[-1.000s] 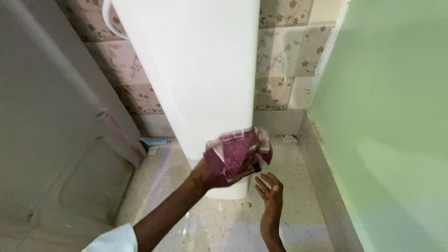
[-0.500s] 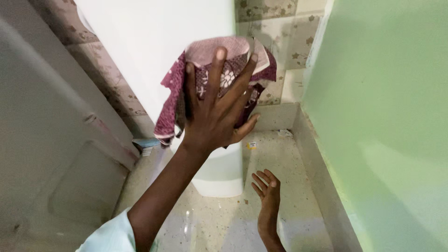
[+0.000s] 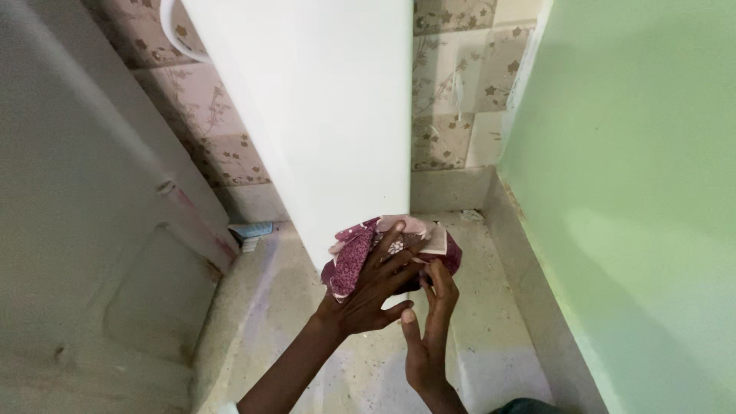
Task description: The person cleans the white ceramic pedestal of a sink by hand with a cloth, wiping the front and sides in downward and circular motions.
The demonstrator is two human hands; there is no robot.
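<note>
A maroon and pink patterned cloth (image 3: 354, 251) is pressed low against the white pedestal (image 3: 322, 115) of a basin. My left hand (image 3: 372, 287) lies flat over the cloth with its fingers spread and holds it against the pedestal's base. Just to the right, my right hand (image 3: 426, 330) reaches up, its fingertips touching the cloth's right edge. The foot of the pedestal is hidden behind the cloth and hands.
A pale door (image 3: 84, 253) stands close on the left. A green wall (image 3: 636, 199) closes the right side. Floral tiles (image 3: 452, 100) cover the back wall. The speckled floor (image 3: 498, 322) shows between pedestal and green wall, with a small blue item (image 3: 251, 229) near the door.
My left hand has brought the cloth down from high on the pedestal to its base. My right hand has risen to touch the cloth.
</note>
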